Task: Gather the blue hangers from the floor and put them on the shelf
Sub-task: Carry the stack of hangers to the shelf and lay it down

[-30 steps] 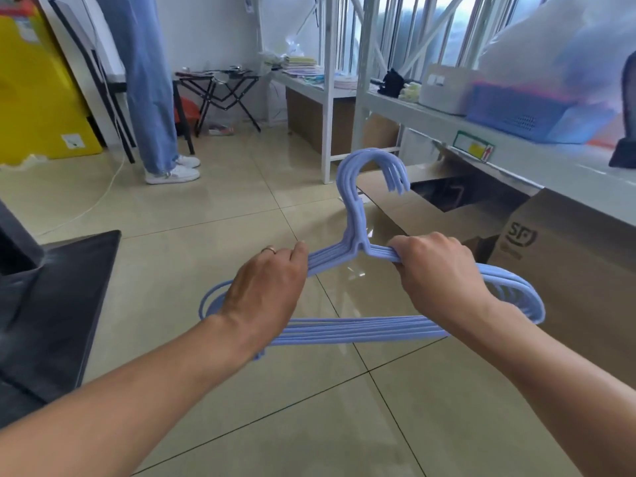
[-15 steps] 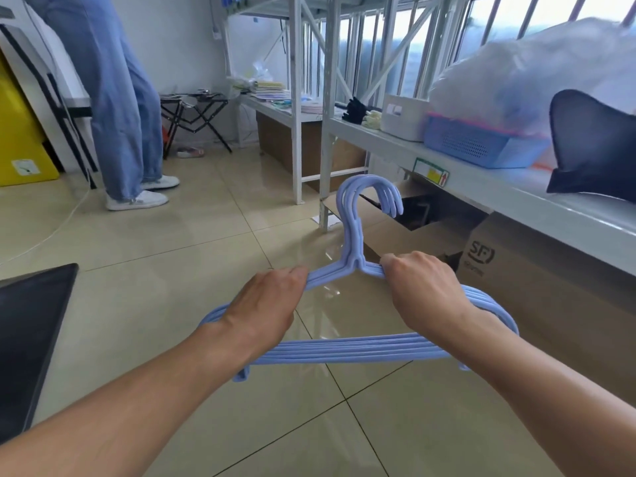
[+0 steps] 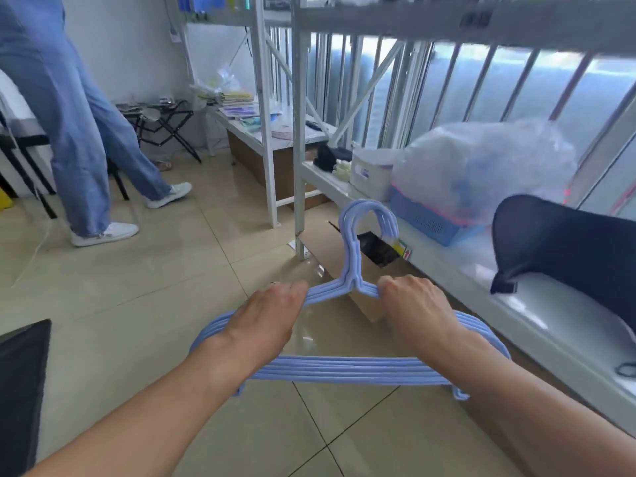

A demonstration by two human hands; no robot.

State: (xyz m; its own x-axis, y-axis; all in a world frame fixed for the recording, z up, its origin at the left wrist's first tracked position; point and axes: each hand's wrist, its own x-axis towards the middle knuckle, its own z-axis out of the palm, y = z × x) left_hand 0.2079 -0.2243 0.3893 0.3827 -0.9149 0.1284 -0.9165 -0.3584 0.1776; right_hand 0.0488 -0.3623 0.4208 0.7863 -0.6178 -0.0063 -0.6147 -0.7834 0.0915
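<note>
Blue plastic fills the middle of the view: a stacked bundle of blue hangers (image 3: pixel 344 370) held out in front of the person, above the tiled floor (image 3: pixel 137 304), hooks pointing up and away. The left hand (image 3: pixel 265 321) is closed over the left shoulder of the bundle, fingers curled round the bars, a ring just showing on one finger. The right hand (image 3: pixel 416 308) is clenched on the right shoulder, close beside the neck where the hooks rise. Both forearms reach in from the near edge, and the long bottom bars of the hangers run between them.

To the right runs a white metal shelf (image 3: pixel 537 315), its low deck level with the hangers and just beyond the right hand. On it, further along, stand a blue basket (image 3: pixel 426 222) with a big clear plastic bag (image 3: pixel 481 166) heaped on top, a white box (image 3: pixel 371 177) beside that, and a dark blue fabric piece (image 3: pixel 568 246) lying nearer on the deck. An open cardboard box (image 3: pixel 347 259) sits on the floor under the shelf, behind the hooks.

At far left another person in wide blue jeans (image 3: pixel 69 132) and white shoes stands mid-step. A black folding stand (image 3: pixel 165 129) sits against the far wall, and a dark flat surface (image 3: pixel 20 390) cuts in at the near left edge.
</note>
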